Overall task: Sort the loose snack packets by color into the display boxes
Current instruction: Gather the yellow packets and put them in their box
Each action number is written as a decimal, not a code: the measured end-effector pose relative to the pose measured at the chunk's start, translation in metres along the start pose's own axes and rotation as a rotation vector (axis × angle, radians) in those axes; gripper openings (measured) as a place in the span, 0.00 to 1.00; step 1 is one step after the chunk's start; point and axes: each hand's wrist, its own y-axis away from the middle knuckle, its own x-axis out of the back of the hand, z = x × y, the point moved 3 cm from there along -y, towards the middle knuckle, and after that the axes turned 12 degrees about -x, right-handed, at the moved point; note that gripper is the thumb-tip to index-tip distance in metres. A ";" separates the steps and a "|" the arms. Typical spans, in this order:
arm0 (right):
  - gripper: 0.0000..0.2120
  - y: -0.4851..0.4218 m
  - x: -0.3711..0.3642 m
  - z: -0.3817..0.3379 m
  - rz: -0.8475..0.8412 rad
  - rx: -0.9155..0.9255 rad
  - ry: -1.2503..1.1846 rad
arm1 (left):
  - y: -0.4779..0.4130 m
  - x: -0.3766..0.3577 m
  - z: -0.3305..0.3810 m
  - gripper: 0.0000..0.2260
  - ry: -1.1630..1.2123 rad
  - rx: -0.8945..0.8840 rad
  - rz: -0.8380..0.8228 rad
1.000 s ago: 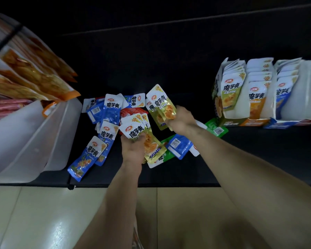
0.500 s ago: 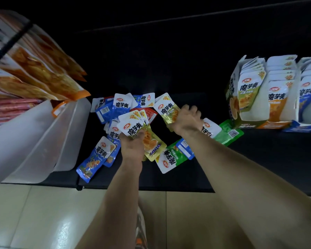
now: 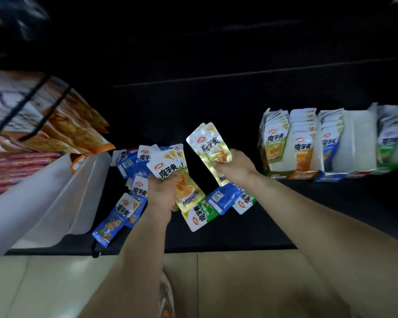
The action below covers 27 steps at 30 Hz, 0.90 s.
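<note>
The shiny yellow-green foil snack packets (image 3: 208, 145) are up in the air above the black shelf (image 3: 251, 228), in your right hand (image 3: 236, 167). That grip is clenched round their bottom ends. The white tops with the big letters stick up, so you can see the color. It looks like 2 packets stacked together, but I cannot be sure.

Your left hand (image 3: 162, 191) has its grip tight round a fan of yellow-green packets (image 3: 170, 173), held low over the pile. I think you hold them like cards so the same color stays together.

Under your hands lies the loose pile. A heap of blue foil packets (image 3: 133, 161) sits to the left. 1 long blue packet (image 3: 113, 219) lies near the shelf's front edge. A green packet (image 3: 199, 214) lies beside a face-down blue packet (image 3: 223, 199).

Well apart to the right stands a row of white card display boxes (image 3: 354, 143). Packets stand upright in them by color. There is a yellow-green box (image 3: 276, 167), an orange box (image 3: 305, 174), a blue box (image 3: 329, 177) and a blurry green box (image 3: 385, 166). The yellow-green box is nearest to your right hand, so I guess your packets go there.

Far to the left are a white plastic divider (image 3: 55, 191) and big orange snack bags (image 3: 78, 131).
</note>
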 end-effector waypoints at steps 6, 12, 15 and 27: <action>0.37 0.132 0.077 -0.020 -0.117 0.040 -0.305 | 0.088 -0.006 0.094 0.36 0.195 -0.012 -0.262; 0.12 0.256 0.126 -0.007 -0.161 0.086 -0.398 | 0.198 -0.005 0.167 0.22 0.297 -0.060 -0.536; 0.09 0.293 0.131 0.005 -0.170 0.099 -0.514 | 0.238 -0.001 0.175 0.23 0.287 -0.056 -0.605; 0.45 0.275 0.131 0.013 -0.213 0.011 -0.572 | 0.246 -0.023 0.159 0.26 0.270 -0.184 -0.527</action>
